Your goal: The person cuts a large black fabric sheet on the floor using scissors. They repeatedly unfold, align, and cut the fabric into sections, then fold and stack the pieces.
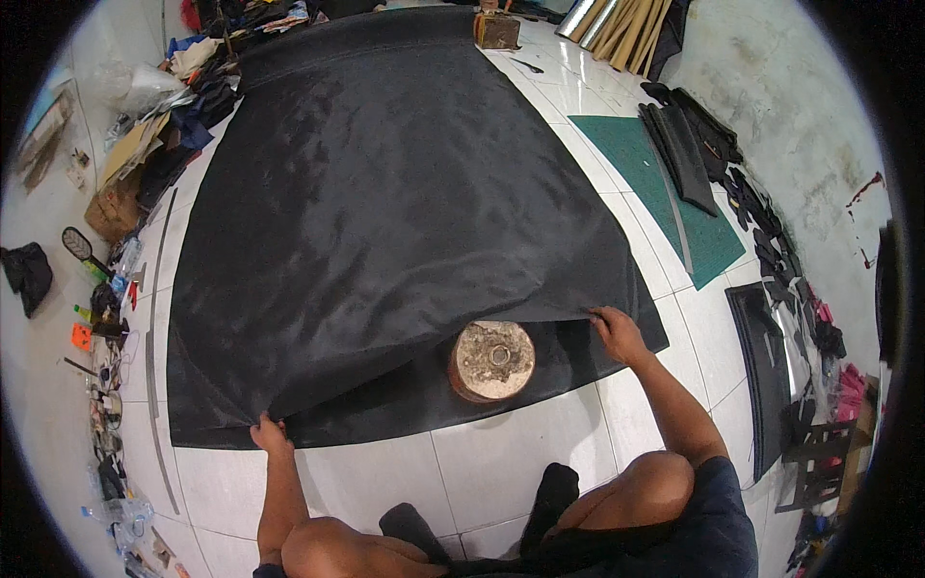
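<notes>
A wide sheet of black fabric lies spread over the tiled floor in front of me. Its near edge is lifted between my hands, and a second black layer shows beneath it. At the near left, my left hand pinches the lifted edge close to the corner. On the right, my right hand grips the same edge, higher up. Between the hands a round weight with a pale, worn top stands on the lower layer, and the raised edge passes just behind it.
A brown block sits on the fabric's far edge. To the right lie a green cutting mat with a long ruler and folded black pieces. Rolls lean at the back right. Clutter lines the left wall.
</notes>
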Demonstrator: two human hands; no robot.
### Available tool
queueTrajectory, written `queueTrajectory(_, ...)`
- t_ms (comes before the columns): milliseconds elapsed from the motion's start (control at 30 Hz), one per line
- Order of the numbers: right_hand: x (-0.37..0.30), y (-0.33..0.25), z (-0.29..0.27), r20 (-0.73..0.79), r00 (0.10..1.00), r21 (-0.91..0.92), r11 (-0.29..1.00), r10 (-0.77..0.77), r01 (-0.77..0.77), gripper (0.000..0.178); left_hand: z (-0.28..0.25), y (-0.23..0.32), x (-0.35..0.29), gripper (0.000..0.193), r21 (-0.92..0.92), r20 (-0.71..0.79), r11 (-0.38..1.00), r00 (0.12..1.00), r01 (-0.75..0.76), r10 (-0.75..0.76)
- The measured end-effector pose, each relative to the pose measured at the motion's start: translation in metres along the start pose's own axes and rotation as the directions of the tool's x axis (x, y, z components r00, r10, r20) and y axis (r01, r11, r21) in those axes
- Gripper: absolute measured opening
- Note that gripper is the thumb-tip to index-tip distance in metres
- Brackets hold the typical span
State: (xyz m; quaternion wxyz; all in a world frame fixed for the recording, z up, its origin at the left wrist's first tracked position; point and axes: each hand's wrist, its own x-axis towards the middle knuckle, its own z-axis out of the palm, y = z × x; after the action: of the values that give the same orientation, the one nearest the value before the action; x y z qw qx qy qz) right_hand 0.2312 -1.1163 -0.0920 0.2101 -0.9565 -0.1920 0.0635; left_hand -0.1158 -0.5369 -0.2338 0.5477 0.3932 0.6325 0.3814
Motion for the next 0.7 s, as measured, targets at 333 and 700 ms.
queueTrajectory(333, -0.013, -0.137, 0.010, 0.171, 0.876, -0.119, 0.874, -0.450, 0.472, 0.052, 0.011, -0.019, -0.054, 0.070, -0.015, 0.539, 0.916, 0.775, 0.401, -0.330)
queueTrajectory(700, 0.008, -0.137, 0.058, 0.252, 0.752, -0.006, 0.776, -0.609, 0.631, 0.043, 0.045, -0.020, -0.072, 0.049, 0.207, 0.689, 0.897, 0.593, 0.391, -0.417)
